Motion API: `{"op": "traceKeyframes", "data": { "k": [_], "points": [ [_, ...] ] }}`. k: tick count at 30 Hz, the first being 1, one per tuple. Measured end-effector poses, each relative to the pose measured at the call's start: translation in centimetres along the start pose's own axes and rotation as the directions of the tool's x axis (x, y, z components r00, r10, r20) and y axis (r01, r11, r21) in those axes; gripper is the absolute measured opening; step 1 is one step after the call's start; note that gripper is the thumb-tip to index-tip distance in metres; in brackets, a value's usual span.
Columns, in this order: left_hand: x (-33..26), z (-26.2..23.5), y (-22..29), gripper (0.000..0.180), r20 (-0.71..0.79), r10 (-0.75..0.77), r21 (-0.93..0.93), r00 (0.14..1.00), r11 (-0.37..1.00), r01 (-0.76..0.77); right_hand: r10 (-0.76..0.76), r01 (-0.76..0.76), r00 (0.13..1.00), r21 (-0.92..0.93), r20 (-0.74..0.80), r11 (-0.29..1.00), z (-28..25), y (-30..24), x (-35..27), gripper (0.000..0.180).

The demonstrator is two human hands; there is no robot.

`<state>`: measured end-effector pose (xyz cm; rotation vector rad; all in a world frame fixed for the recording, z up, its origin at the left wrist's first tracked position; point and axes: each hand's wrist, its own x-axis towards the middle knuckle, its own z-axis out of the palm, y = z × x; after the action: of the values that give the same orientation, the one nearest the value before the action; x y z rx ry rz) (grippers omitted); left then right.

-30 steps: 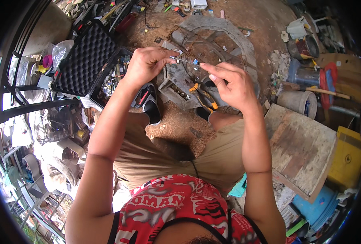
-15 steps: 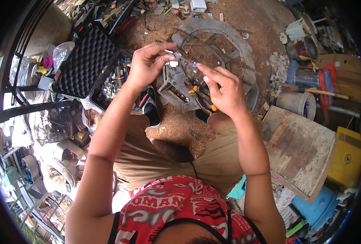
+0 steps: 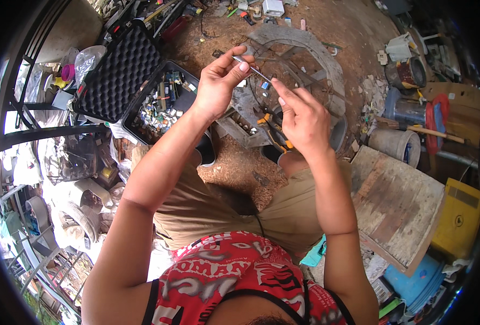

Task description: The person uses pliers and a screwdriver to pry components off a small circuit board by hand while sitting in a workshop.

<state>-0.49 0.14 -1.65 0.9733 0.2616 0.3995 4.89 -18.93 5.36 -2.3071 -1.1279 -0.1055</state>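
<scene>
A slim silver metal rod [image 3: 254, 69], thicker at its upper left end, slants between my two hands above the work area. My left hand [image 3: 221, 84] is closed on the thicker end, pinching it between thumb and fingers. At the thin end, the tip of the index finger of my right hand [image 3: 305, 116] touches or nearly touches the rod. That hand's thumb stands apart from the index finger, and I see nothing gripped in it. Below are a round grey stone-like frame [image 3: 332, 70], a small blue piece [image 3: 265, 85] and yellow-and-black handled pliers [image 3: 275, 132].
An open black case [image 3: 126, 127] with a foam-lined lid [image 3: 118, 70] holds many small electronic parts at the left. To the right are a worn wooden board [image 3: 397, 200], a bucket [image 3: 394, 143] and a yellow case [image 3: 459, 211]. Scrap lies scattered over the dirt floor [image 3: 353, 32].
Both hands have shifted slightly right, the left one most. The rod now shows clearly along its length, and more of the black case's contents is visible.
</scene>
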Motion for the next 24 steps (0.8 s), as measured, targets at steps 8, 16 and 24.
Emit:
{"op": "traceKeyframes", "data": {
  "k": [8,16,24],
  "points": [
    [0.1,-0.5,0.3,0.041,0.087,0.03,0.219,0.996,0.975,-0.048,0.118,-0.14,0.982,0.149,0.145,0.979,-1.6,1.1,1.1,0.034],
    [0.1,-0.6,0.7,0.039,0.134,0.012,0.298,0.991,0.953,-0.052,0.156,-0.178,0.969,0.107,0.192,0.978,-2.9,1.4,1.7,0.032],
    [0.5,-1.7,1.3,0.035,0.1,-0.087,0.743,0.991,0.669,-0.016,0.147,-0.143,0.963,-0.036,0.227,0.989,-2.9,1.3,1.7,0.03]
  ]
}}
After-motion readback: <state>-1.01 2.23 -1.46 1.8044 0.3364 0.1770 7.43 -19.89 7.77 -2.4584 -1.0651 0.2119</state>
